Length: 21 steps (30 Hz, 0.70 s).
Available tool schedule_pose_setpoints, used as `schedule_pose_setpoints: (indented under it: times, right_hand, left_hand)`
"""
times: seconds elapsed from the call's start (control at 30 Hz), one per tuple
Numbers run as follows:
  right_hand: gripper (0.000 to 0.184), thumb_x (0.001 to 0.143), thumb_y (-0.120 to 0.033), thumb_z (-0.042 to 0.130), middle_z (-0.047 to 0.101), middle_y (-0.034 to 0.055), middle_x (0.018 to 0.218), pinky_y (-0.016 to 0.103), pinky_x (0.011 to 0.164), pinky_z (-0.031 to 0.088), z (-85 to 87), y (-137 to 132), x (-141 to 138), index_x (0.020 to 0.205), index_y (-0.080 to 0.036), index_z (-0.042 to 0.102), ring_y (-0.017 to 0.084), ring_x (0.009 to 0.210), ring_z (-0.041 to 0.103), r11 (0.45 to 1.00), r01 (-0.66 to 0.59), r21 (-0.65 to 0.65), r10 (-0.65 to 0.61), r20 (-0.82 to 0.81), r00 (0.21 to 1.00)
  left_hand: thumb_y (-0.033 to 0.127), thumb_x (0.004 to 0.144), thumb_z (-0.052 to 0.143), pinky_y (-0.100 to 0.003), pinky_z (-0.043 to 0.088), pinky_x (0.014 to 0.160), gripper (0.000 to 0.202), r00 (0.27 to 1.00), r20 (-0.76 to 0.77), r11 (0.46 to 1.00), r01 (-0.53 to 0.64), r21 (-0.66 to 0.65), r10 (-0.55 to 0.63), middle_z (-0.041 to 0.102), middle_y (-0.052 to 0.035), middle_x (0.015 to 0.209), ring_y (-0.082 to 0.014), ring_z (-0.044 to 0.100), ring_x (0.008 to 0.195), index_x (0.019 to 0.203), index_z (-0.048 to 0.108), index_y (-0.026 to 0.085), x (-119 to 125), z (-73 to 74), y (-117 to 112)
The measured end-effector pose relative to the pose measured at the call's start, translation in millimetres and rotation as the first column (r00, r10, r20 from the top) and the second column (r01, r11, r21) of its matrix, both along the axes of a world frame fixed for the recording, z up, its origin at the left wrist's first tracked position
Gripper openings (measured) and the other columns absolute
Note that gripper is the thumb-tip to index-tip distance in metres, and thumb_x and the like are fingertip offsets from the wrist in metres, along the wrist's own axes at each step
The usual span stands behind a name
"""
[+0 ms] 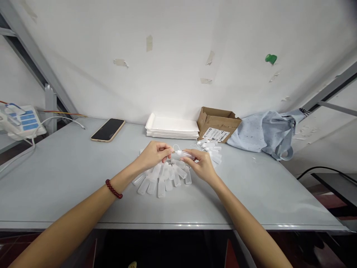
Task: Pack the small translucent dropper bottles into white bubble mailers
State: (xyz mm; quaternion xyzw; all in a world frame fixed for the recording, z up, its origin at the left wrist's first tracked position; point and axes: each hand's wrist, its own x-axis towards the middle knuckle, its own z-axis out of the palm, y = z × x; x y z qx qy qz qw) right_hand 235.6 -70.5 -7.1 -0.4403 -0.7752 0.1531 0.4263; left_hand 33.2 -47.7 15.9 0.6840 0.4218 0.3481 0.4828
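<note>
My right hand (202, 163) is closed around a small translucent squeeze bottle (184, 154), which lies nearly level with its nozzle end pointing left. A thin white loop rises from the bottle's neck. At the nozzle end, my left hand (156, 153) pinches something small, mostly covered by its fingertips. Below both hands, a pile of similar translucent bottles (161, 186) lies on the table, partly hidden by the left hand. Just beyond the right hand lies another group of such bottles (214, 149), some with thin tips showing.
A stack of white envelopes (173, 128) and an open cardboard box (216, 124) stand against the wall. Light blue fabric (256, 132) is bunched at the right. On the left are a phone (108, 130), a power strip (26, 121) and a white cable (60, 117) on the grey table (69, 178).
</note>
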Motion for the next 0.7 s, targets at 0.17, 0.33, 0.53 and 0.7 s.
schedule_pose_setpoints:
  times: [0.17,0.33,0.53,0.7]
  right_hand:
    - [0.028,0.083,-0.042,0.060,0.069,0.0038,0.074,0.025,0.052,0.041,4.6,-1.1,-0.9,0.090,-0.017,0.071,0.013,0.061,0.056,0.999,0.001,-0.035,-0.002,-0.028,1.000]
    - [0.026,0.082,-0.040,0.061,0.069,0.0038,0.075,0.025,0.052,0.041,4.7,-1.5,-0.7,0.090,-0.017,0.071,0.013,0.061,0.056,1.000,0.000,-0.024,-0.001,-0.033,0.999]
    - [0.029,0.085,-0.042,0.058,0.068,0.0034,0.073,0.024,0.052,0.041,2.3,-2.5,-2.7,0.092,-0.017,0.069,0.013,0.060,0.055,0.999,-0.007,-0.047,0.006,-0.013,1.000]
    - [0.031,0.087,-0.042,0.054,0.064,0.0026,0.070,0.023,0.052,0.040,1.8,-3.1,-2.7,0.093,-0.015,0.068,0.012,0.057,0.050,0.997,-0.033,-0.068,0.034,0.016,0.999]
  left_hand:
    - [0.044,0.085,0.052,-0.021,0.037,0.050,0.038,0.999,0.015,0.999,-0.041,-0.008,0.041,0.052,0.0014,0.052,-0.0084,0.046,0.049,0.063,0.061,0.014,-2.2,-2.3,3.5]
    - [0.042,0.083,0.056,-0.021,0.038,0.050,0.034,0.999,0.027,1.000,-0.016,-0.017,0.017,0.056,-0.0001,0.059,-0.0081,0.047,0.051,0.065,0.061,0.014,-1.7,-0.9,2.6]
    - [0.034,0.082,0.057,-0.020,0.037,0.049,0.025,1.000,0.015,1.000,0.002,-0.006,-0.002,0.057,0.0007,0.061,-0.0066,0.045,0.049,0.067,0.060,0.013,-0.6,-2.2,-0.1]
    - [0.031,0.081,0.056,-0.019,0.036,0.048,0.025,1.000,0.010,1.000,0.012,-0.022,-0.012,0.056,0.0014,0.060,-0.0062,0.045,0.049,0.065,0.058,0.013,-0.2,-5.1,1.5]
